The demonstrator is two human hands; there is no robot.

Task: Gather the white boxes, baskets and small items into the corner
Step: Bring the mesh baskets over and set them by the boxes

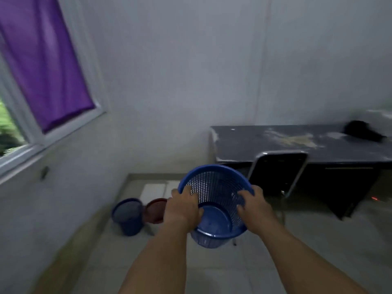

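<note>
I carry a blue mesh basket (218, 200) in the air, its mouth tilted toward me. My left hand (183, 205) grips its left rim, fingers curled over the edge. On the right rim my right hand (253, 207) holds it the same way. Below and to the left, in the room's corner, a second blue basket (127, 216) stands on the floor. A red-brown basket (156, 210) sits right beside it. Behind them lie flat white boxes (153, 190) against the wall.
A dark desk (275, 143) with a worn top stands against the right wall, with a black object (362, 132) on it. A metal-framed chair (280, 172) is tucked under the desk. A window with a purple curtain (44, 66) is on the left wall.
</note>
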